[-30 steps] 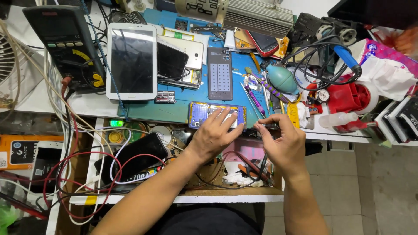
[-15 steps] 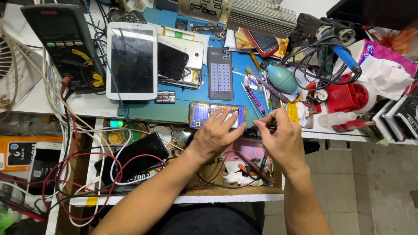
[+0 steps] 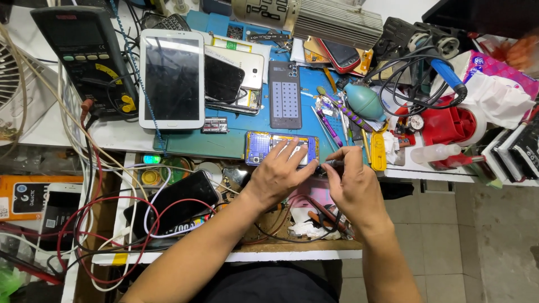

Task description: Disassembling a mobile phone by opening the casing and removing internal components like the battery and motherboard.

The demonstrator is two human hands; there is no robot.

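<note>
Phone (image 3: 264,147) looks light, thin, fragile; I pin it flat with left hand (image 3: 279,175), right hand (image 3: 351,185) pinching screwdriver (image 3: 331,164) at its edge.

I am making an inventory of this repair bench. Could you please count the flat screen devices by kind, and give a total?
Tablets: 1, the white tablet.
Phones: 5, the opened phone under the left hand, grey phone back, black phone, red phone, black phone in the drawer.
Total: 6. More may lie hidden in the clutter.
</note>
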